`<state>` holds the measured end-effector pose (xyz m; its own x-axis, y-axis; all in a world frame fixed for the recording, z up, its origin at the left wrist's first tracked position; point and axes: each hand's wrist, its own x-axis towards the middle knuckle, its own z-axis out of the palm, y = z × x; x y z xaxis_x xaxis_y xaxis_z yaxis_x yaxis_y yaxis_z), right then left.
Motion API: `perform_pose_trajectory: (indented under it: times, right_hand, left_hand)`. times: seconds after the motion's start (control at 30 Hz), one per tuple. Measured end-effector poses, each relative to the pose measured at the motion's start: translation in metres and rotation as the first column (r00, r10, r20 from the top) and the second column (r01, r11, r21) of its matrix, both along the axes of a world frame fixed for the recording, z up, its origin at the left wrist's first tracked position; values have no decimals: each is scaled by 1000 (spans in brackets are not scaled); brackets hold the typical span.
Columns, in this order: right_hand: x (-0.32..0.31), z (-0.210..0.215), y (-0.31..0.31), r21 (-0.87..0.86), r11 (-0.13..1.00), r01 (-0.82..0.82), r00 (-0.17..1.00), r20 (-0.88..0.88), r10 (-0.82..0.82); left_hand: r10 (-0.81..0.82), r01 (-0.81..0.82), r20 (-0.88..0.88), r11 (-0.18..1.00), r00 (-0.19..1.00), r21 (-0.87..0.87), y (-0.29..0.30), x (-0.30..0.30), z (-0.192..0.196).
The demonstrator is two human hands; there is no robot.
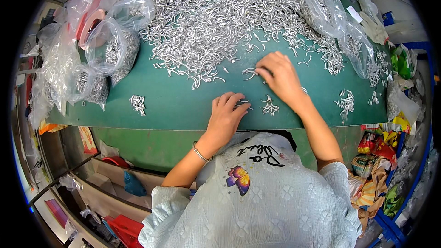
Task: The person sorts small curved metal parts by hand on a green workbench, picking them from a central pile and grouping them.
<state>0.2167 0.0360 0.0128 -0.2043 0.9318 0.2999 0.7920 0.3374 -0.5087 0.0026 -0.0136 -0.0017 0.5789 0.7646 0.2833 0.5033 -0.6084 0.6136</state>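
Note:
My left hand [223, 114] rests near the front edge of the green table, fingers bent and closed round a few small curved silver metal pieces [243, 103] that show by the thumb and index finger. Farther right, my right hand [281, 77] reaches forward with curled fingers, their tips beside loose curved metal pieces [249, 73]; what lies under the fingers is hidden. Between my hands and the table edge sits a small cluster of metal pieces [269, 106]. A large heap of the same pieces [206, 23] spreads over the far side.
Small clusters lie at left [137, 104] and right [345, 103] on the green table [179, 110]. Clear plastic bags of pieces [117, 48] stand at the left, another bag [324, 7] at far right. Coloured packages [376, 156] crowd the right side; a drawer unit [112, 183] stands lower left.

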Motion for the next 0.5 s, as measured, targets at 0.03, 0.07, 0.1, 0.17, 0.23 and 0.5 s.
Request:
perform_pose_trajectory:
  times: [0.03, 0.07, 0.1, 0.17, 0.23, 0.5]
  right_hand:
    - [7, 1, 5, -6, 1000, 21, 999, -46, -21]
    - [14, 3, 9, -12, 999, 42, 995, -92, -43]
    - [18, 5, 13, -19, 997, 78, 992, -94, -79]
    - [22, -2, 26, 14, 994, 106, 991, -77, -105]
    - [17, -13, 36, 78, 988, 130, 990, -63, -125]
    - [17, -12, 31, 7, 985, 173, 985, 2, -173]
  left_hand:
    - [-3, 3, 7, 1000, 1000, -10, 0, 0, -1]
    - [-7, 7, 14, 1000, 1000, -20, 0, -1, -2]
    - [-12, 13, 30, 999, 999, -35, 0, -1, -2]
    - [-23, 27, 60, 998, 998, -64, 0, 0, -2]
    - [-19, 25, 96, 998, 995, -63, 1, 1, -4]
    - [-2, 14, 127, 995, 992, -95, -1, 3, -3]
